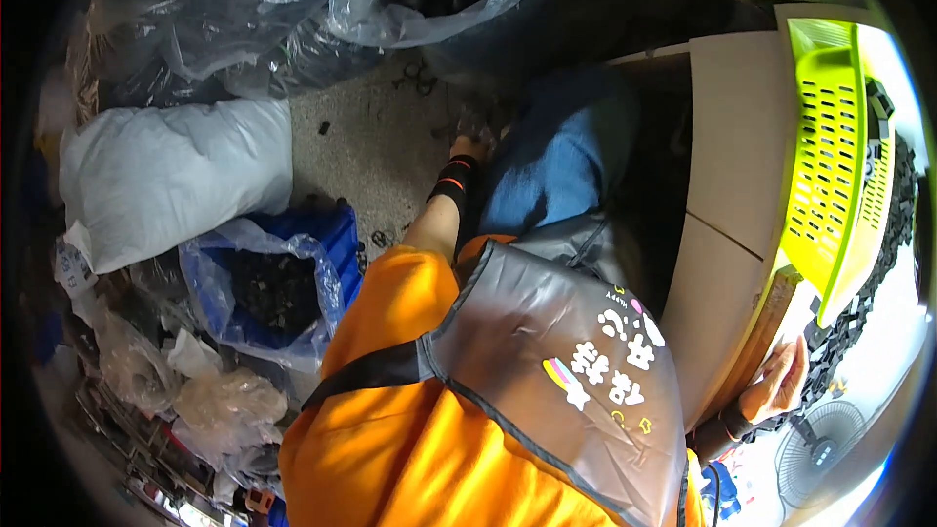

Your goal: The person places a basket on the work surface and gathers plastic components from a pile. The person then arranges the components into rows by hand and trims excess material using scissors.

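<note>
My left arm, in an orange sleeve with a dark striped wristband, reaches toward the floor beside my jeans-clad leg. My left hand (470,146) is in shadow there, its fingers too dark to make out, and whether it holds anything is hidden. At the lower right, my right hand (780,381) lies at the table edge with its fingers extended. No object shows in it. Right beside it spreads a heap of small black pieces (847,334) on the tabletop. A yellow-green slotted plastic basket (825,151) stands tilted along the table, several dark pieces near its rim.
To the left, a blue crate (338,244) lined with clear plastic holds dark pieces, below a stuffed white sack (185,171). Clear plastic bags (264,15) bulge at the top. Dark bits lie on the grey floor (356,141). A fan (822,451) is at lower right.
</note>
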Tool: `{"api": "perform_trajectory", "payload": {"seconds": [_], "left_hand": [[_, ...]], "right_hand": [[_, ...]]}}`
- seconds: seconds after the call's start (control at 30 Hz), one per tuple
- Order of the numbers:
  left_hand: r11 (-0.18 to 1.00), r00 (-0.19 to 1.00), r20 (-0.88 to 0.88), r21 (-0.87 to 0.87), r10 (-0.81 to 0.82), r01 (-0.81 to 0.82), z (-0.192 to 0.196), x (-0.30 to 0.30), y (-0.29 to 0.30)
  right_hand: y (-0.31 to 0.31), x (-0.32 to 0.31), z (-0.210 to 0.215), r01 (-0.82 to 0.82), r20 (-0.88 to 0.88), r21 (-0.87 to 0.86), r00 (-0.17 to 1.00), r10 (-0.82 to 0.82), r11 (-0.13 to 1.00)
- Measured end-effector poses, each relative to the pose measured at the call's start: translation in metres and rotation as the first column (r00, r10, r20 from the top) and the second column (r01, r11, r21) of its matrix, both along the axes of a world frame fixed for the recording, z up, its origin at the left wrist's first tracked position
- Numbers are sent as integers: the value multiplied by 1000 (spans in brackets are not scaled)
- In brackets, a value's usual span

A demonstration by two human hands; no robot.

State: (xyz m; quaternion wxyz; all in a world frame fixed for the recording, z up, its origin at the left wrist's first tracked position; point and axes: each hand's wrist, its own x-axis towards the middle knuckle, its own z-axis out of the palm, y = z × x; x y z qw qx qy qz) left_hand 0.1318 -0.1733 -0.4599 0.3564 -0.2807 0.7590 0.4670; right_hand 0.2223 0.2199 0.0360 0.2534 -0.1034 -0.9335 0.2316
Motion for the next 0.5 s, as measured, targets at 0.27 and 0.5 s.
{"api": "perform_trajectory", "payload": {"seconds": [0.27, 0.5], "left_hand": [[986, 986, -6, -10, 168, -168, 13, 10, 8], [991, 992, 6, -17, 129, -129, 8, 8, 27]], "right_hand": [[4, -2, 8, 102, 41, -285, 995, -94, 953], [10, 13, 12, 139, 28, -257, 990, -137, 956]]}}
